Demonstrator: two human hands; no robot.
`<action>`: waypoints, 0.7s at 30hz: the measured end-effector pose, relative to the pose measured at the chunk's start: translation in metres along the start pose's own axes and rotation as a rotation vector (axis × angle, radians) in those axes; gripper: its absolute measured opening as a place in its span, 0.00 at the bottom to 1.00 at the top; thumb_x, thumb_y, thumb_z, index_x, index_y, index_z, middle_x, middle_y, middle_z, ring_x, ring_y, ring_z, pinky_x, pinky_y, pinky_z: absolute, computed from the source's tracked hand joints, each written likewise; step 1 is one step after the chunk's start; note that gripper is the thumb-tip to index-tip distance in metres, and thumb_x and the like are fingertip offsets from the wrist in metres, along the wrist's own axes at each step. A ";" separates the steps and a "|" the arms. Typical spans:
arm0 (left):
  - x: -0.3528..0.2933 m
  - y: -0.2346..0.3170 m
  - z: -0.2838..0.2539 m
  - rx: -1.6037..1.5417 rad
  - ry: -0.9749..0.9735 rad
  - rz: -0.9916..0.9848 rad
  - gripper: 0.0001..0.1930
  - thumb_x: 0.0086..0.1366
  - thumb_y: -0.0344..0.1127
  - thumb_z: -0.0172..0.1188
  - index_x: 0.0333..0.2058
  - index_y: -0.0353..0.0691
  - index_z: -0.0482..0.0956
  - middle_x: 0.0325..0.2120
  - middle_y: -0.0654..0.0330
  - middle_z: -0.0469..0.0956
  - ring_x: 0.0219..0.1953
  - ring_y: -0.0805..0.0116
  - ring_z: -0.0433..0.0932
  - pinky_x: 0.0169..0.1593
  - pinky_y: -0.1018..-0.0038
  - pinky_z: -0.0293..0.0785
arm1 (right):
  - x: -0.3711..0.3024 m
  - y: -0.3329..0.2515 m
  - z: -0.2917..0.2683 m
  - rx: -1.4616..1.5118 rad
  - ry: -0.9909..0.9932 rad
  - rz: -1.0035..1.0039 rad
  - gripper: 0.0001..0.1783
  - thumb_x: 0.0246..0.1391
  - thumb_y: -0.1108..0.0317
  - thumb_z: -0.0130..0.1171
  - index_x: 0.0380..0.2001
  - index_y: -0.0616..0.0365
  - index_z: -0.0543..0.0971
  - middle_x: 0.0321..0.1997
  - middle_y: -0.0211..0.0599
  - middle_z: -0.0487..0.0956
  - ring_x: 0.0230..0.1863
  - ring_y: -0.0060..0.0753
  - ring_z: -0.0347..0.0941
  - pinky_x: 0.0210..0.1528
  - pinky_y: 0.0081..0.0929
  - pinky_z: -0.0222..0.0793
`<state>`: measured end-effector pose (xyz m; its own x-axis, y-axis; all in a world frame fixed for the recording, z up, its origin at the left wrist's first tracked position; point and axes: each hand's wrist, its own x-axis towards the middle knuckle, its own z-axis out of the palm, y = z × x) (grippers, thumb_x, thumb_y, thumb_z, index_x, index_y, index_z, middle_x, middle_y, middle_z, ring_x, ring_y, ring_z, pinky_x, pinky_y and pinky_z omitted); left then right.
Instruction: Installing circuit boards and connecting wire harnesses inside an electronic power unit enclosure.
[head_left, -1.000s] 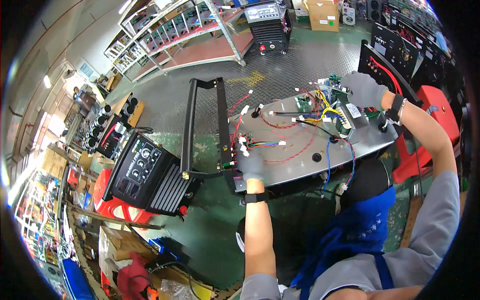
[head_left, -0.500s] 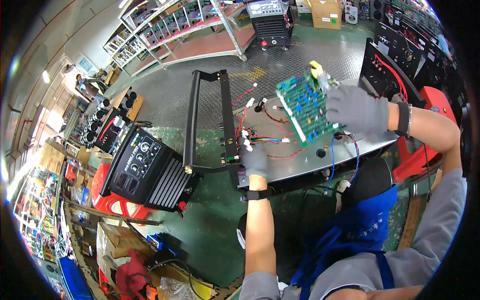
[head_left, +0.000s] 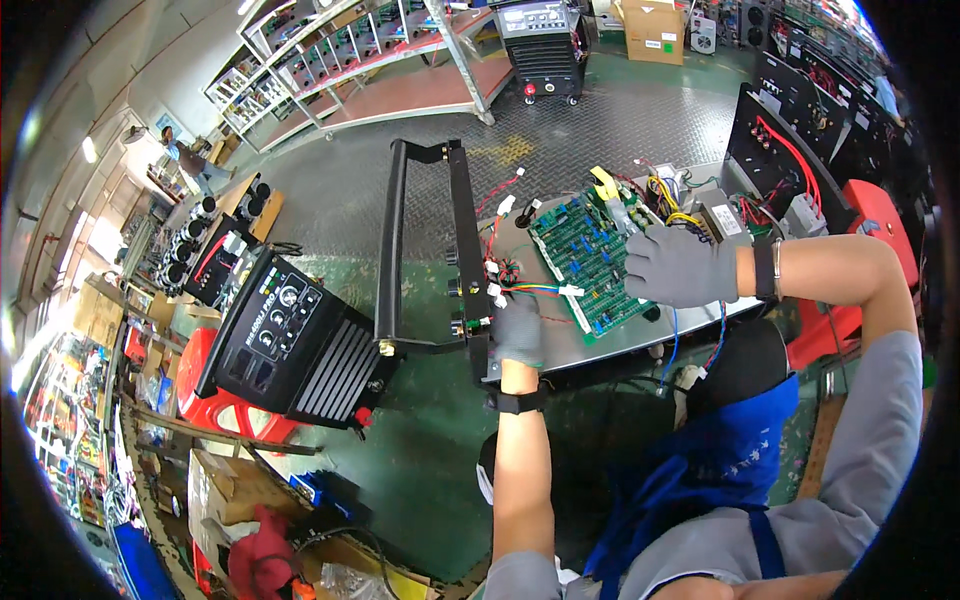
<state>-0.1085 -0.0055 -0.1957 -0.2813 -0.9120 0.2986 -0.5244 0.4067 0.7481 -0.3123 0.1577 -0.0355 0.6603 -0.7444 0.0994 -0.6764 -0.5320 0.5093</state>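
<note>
A green circuit board (head_left: 585,262) with blue parts and a yellow-wrapped piece (head_left: 605,184) at its far edge lies over the bare metal base plate (head_left: 640,325). My right hand (head_left: 680,265), in a grey glove, is closed on the board's right side, fingers curled over its edge. My gloved left hand (head_left: 517,332) is by the upright black front panel (head_left: 466,230), close to a bundle of coloured wires (head_left: 535,289) with white connectors. Its fingers look drawn together; wires and panel partly hide them, so what they hold is unclear.
Left of the panel juts a black handle bar (head_left: 390,240). A black welding machine (head_left: 290,335) rests on a red stool (head_left: 203,375). At right stands a black panel with red cables (head_left: 790,150), near another red stool (head_left: 880,225). A metal rack (head_left: 400,95) is behind.
My right hand has lowered the circuit board from a raised tilt onto the base, moving slightly down. Yellow wires and a grey block behind it now show. My left hand has shifted slightly.
</note>
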 end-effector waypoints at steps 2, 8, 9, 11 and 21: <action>-0.001 0.011 0.009 -0.091 0.167 0.074 0.21 0.67 0.49 0.43 0.36 0.37 0.76 0.23 0.51 0.78 0.28 0.57 0.79 0.30 0.62 0.71 | 0.009 -0.001 -0.027 -0.010 0.000 0.026 0.06 0.43 0.62 0.54 0.25 0.49 0.72 0.27 0.27 0.69 0.37 0.30 0.66 0.33 0.28 0.63; -0.001 -0.008 0.013 -0.131 0.044 -0.078 0.14 0.65 0.42 0.47 0.35 0.38 0.75 0.23 0.56 0.76 0.26 0.62 0.76 0.29 0.66 0.70 | -0.016 -0.022 0.040 -0.007 0.018 0.067 0.08 0.43 0.60 0.54 0.26 0.49 0.72 0.28 0.28 0.70 0.38 0.31 0.66 0.35 0.29 0.63; 0.001 -0.010 0.003 -0.044 -0.094 -0.113 0.15 0.66 0.41 0.47 0.43 0.38 0.72 0.34 0.48 0.75 0.35 0.51 0.75 0.34 0.59 0.72 | -0.014 -0.025 0.044 0.006 0.009 0.048 0.10 0.42 0.58 0.55 0.26 0.50 0.73 0.28 0.28 0.70 0.39 0.31 0.66 0.36 0.30 0.63; 0.002 -0.025 -0.001 0.035 -0.147 0.072 0.20 0.66 0.41 0.46 0.52 0.36 0.67 0.46 0.41 0.73 0.46 0.43 0.74 0.43 0.54 0.73 | -0.008 -0.029 0.025 0.093 -0.098 0.086 0.13 0.42 0.55 0.56 0.28 0.50 0.74 0.29 0.29 0.71 0.39 0.32 0.67 0.37 0.31 0.62; -0.010 0.016 -0.011 -0.567 0.025 -0.006 0.07 0.64 0.37 0.53 0.34 0.40 0.74 0.22 0.66 0.74 0.21 0.76 0.71 0.23 0.77 0.67 | 0.072 0.033 0.032 0.411 0.004 0.403 0.13 0.46 0.57 0.59 0.28 0.57 0.77 0.34 0.41 0.75 0.37 0.43 0.73 0.37 0.41 0.69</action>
<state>-0.1054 0.0090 -0.1803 -0.2565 -0.9181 0.3020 -0.0105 0.3151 0.9490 -0.2977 0.0734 -0.0392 0.3244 -0.9200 0.2200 -0.9457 -0.3201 0.0561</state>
